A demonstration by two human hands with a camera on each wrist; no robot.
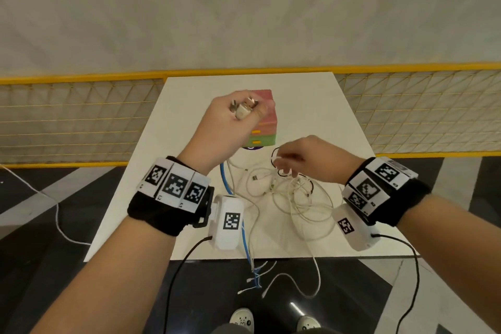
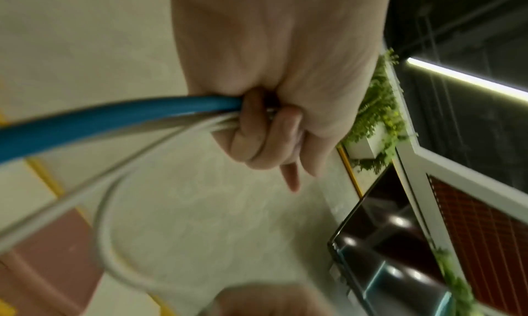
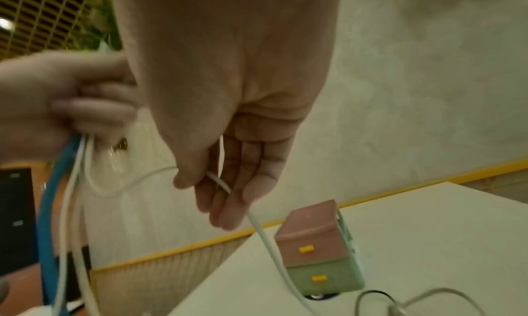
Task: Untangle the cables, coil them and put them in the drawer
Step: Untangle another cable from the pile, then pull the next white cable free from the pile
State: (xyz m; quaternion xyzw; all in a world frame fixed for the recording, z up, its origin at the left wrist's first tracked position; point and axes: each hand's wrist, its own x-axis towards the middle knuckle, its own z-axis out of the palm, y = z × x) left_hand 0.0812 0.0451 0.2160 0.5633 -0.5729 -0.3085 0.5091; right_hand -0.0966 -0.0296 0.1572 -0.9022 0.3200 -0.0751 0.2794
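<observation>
My left hand (image 1: 233,116) is raised above the table and grips a bundle of cable ends, their plugs (image 1: 244,108) sticking out of the fist. From that fist hang a blue cable (image 2: 114,120) and several white cables (image 3: 82,174). A tangle of white and black cables (image 1: 287,187) lies on the white table (image 1: 339,116). My right hand (image 1: 284,165) hovers over the tangle and pinches one white cable (image 3: 257,221) between thumb and fingers. Behind my hands stands a small drawer box (image 3: 317,248) with pink and green drawers, both closed.
Several cable ends (image 1: 257,279) hang over the table's near edge above the dark floor. A yellow-framed mesh fence (image 1: 81,116) runs behind the table. My shoes (image 1: 244,318) show at the bottom.
</observation>
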